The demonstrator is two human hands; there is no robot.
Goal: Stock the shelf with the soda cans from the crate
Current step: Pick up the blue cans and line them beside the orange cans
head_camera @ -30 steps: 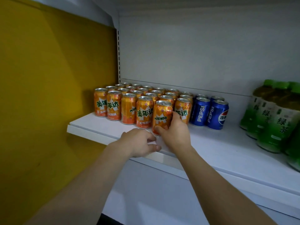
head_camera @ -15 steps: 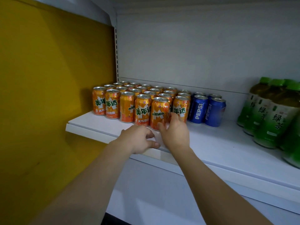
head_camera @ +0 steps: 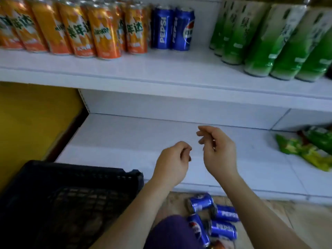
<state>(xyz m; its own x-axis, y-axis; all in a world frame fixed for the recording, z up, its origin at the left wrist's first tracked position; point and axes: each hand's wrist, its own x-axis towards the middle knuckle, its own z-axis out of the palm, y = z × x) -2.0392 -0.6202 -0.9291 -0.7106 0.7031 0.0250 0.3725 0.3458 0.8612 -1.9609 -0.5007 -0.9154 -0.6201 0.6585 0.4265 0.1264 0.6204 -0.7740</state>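
Rows of orange Mirinda cans stand on the upper white shelf, with blue Pepsi cans to their right. Several more blue Pepsi cans lie on their sides on the floor below the hands. A black plastic crate sits at lower left, its mesh bottom visible. My left hand hangs in front of the lower shelf with fingers loosely curled, holding nothing. My right hand is beside it, fingers relaxed and empty.
Green tea bottles fill the right end of the upper shelf. Green snack bags lie on the lower shelf at right. A yellow side panel closes off the left. A purple-clad knee is at the bottom.
My right hand has let go of the front orange can and both hands have dropped from the upper shelf. My view has tilted down to the lower shelf, crate and floor cans.
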